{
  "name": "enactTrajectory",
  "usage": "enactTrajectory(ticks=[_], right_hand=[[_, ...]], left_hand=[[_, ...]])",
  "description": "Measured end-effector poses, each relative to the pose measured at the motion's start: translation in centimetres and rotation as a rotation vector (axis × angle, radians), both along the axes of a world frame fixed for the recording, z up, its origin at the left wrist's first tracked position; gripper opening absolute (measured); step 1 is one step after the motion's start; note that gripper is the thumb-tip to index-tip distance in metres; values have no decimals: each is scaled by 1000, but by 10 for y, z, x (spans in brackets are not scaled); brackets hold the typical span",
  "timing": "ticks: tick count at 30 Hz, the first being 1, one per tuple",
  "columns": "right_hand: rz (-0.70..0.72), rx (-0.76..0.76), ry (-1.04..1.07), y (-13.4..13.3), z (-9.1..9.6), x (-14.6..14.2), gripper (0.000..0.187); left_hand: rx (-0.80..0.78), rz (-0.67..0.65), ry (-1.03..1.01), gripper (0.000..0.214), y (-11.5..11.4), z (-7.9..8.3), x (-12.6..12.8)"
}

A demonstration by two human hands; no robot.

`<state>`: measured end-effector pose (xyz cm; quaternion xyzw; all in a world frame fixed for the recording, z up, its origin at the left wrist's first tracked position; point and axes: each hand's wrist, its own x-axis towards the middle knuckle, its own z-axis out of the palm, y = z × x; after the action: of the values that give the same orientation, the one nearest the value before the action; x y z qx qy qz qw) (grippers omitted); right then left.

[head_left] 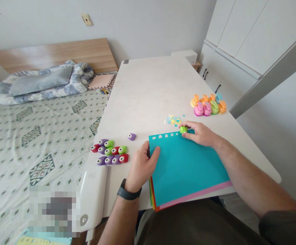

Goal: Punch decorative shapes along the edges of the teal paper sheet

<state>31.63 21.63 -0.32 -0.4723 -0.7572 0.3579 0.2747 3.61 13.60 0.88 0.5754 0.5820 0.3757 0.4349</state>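
A big bed [43, 160] w/ a wood headboard [53, 54] sits to the left, & tall white cupboards [239, 41] stand to the right. Btw them is a long white table [148, 92]. A white plastic machine [93, 194] sits at the table's near left edge, well left of the paper.

On the table's near side is a stack of paper [186, 166], w/ a teal sheet on top & pink showing under it. It looks set close to the person so both hands can reach it. The 2 hands are apart. The left hand [140, 166], w/ a black watch band [129, 190] on the wrist, lies on the stack's left edge, prob. to stop the paper from sliding. The right hand [198, 133] pinches a small green craft punch [183, 129] at the top edge of the stack. The punch sits in line w/ a row of tiny cut shapes [168, 136], prob. so the new shape lands in the same row.

Bright big punches [208, 104] sit in a bunch to the right. Small purple, green & red punches [109, 151] sit in a bunch to the left, w/ 1 purple punch [132, 136] alone near the left hand. Tiny paper bits [173, 119] lie just past the top edge of the stack, close to the green punch.
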Motion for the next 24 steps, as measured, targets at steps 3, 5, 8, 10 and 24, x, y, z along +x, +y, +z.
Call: enactTrajectory(ticks=[3,5,8,10,24], right_hand=[[-8,-8,18,1,1,2,37],[-26,-2,16,2,1,3,38],[-60,-1,-5,3,0,5,38],[-69,-7,-14,3,0,6,38],[1,-68,-32,3,4,14,38]], left_hand=[[2,3,-1,26,0,-1,0],[3,6,1,26,0,-1,-1],[6,12,9,25,0,-1,-2],[6,12,13,24,0,-1,-2],[-14,-34,75,29,1,-8,-7]])
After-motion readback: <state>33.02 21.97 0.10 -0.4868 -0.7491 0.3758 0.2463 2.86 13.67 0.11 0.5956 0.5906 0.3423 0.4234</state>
